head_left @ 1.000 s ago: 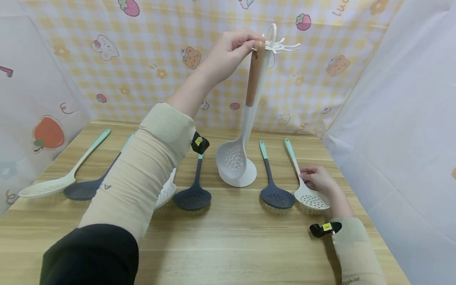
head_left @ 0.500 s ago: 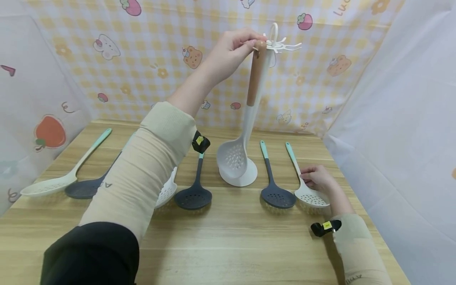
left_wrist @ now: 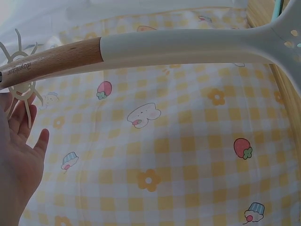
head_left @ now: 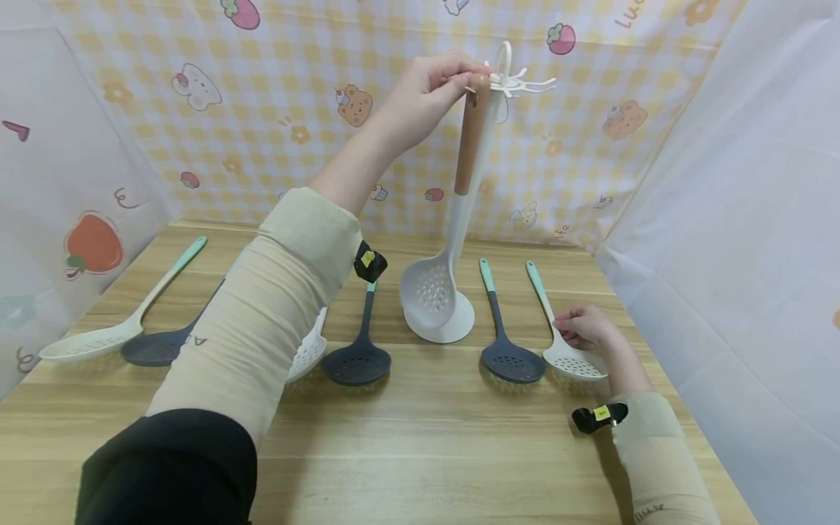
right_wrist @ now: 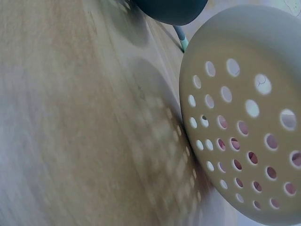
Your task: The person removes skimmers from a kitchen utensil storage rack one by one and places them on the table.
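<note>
At the top of a white utensil stand, my left hand pinches the wooden handle end of a slotted ladle. The ladle hangs with its perforated grey-white bowl just above the round base. In the left wrist view the wooden handle lies beside the stand's hooks, and some fingers are spread. On the right, my right hand pinches the neck of a white skimmer with a mint handle tip. Its holed bowl hides most of that hand in the right wrist view.
A dark skimmer lies left of the white one. Left of the stand are another dark skimmer, a white one partly behind my left sleeve, a dark utensil and a white skimmer. A checked cloth hangs behind.
Almost nothing differs. The view has shifted very slightly, and both hands keep their places on the ladle handle and the white skimmer.
</note>
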Motion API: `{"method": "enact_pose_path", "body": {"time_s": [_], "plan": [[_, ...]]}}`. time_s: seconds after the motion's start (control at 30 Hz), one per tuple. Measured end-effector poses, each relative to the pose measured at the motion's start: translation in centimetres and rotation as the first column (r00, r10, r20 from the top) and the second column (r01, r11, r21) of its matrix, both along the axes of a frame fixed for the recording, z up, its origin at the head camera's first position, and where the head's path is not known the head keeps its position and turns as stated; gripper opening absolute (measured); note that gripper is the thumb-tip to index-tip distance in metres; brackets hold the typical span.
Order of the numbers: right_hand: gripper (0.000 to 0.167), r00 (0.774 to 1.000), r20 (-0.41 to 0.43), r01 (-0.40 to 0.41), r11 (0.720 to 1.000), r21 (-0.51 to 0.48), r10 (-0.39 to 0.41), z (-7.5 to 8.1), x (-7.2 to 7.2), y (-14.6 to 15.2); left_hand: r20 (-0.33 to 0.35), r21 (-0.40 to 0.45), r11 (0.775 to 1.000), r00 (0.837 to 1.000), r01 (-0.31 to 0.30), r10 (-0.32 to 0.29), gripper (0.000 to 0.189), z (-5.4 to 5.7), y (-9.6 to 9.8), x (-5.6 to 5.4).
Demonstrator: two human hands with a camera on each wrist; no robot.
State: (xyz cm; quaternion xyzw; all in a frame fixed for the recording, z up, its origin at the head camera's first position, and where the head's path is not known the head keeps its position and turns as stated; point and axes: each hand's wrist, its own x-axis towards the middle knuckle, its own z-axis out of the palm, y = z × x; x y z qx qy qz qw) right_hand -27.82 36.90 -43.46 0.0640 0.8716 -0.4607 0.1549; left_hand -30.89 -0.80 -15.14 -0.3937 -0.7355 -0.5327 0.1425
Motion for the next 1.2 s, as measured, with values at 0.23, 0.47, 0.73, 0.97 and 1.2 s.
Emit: {"method": "enact_pose_path", "body": {"time_s": [0.23,0.47,0.73,0.97,1.2], "plan": [[0.022,1.0,0.015,-0.022,0.996,0.088,0.021,0.4,0.4,-0.3,0.005,0.003,1.0,1.0,0.0,0.0,0.025,0.0,0.0,0.0],[0.019,1.0,0.008,-0.023,0.998,0.06,0.022,0.2,0.2,-0.3,0.011,0.01,1.0,1.0,0.004,-0.005,0.025,0.1,-0.1,0.1],[0.021,0.996,0.047,-0.082,0.995,0.051,0.08,0.9,0.4,0.1,0.012,0.008,1.0,1.0,0.002,-0.002,0.025,0.0,0.0,0.1],[0.024,0.989,0.074,-0.135,0.987,0.084,0.129,1.9,0.5,-0.6,0.006,-0.011,1.0,1.0,-0.012,0.012,0.026,0.1,0.0,0.2],[0.028,0.987,0.079,-0.147,0.982,0.115,0.139,2.4,0.7,-1.0,0.004,-0.005,1.0,1.0,-0.01,0.01,0.026,0.0,0.0,0.0]]}}
